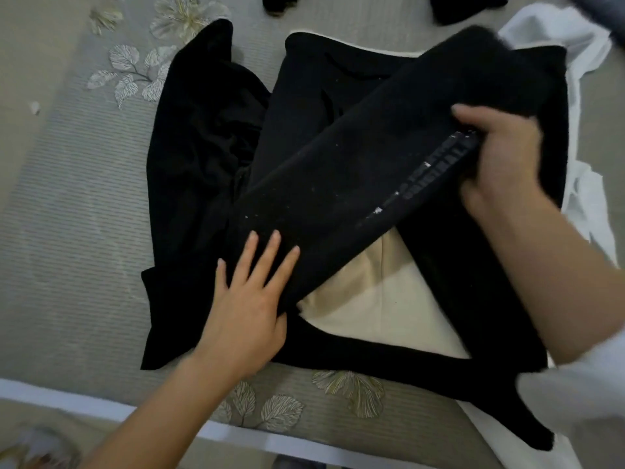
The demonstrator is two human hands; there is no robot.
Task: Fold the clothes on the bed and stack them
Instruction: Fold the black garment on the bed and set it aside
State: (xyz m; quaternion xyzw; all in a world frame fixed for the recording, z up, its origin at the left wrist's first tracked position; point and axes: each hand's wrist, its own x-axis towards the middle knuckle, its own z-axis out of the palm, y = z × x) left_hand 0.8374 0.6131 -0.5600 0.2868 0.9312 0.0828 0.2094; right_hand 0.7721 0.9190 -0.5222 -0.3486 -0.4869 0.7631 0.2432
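Your left hand (247, 299) is nearest, fingers straight and flat, pressing the near-left end of the black sleeve (338, 184) onto the black sweatshirt (203, 164) spread on the bed (67, 214). Just right of it, cream lining (372, 299) shows. The sleeve's long axis runs diagonally from that hand to the far right. There your right hand (500, 154), slightly blurred, curls its fingers round the sleeve beside the printed lettering. The fold likely turns on swinging that far end while the left pins the near one. Beyond lie a white garment (575, 62) and dark clothes (466, 8).
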